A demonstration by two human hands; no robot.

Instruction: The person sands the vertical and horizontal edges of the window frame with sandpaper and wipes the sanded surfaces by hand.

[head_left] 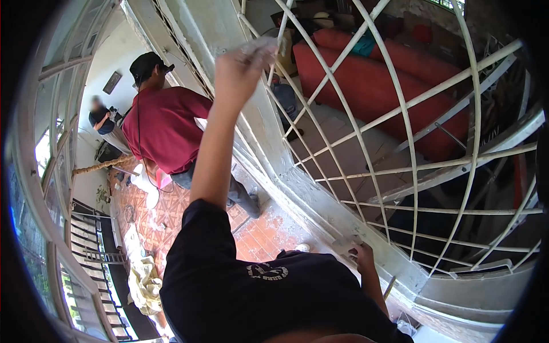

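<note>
My left hand (243, 71) is raised beside the upper part of the white-painted window frame (266, 137). Its fingers are closed around something small and whitish, too blurred to name, close to the white lattice grille (337, 86). Lower down on the right, my right hand (363, 257) is at the lower part of the same frame, with its fingers curled in. Whatever those fingers hold, if anything, cannot be made out. The frame's paint looks worn and patchy, and pale flakes are scattered on the tiled floor (257, 237) below.
A person in a maroon shirt (163, 128) stands close on the left, facing away. Farther back is another person (102, 117). Behind the grille is a red sofa (366, 80). Glazed window panels (34, 228) and a crumpled cream cloth (144, 283) are on the left.
</note>
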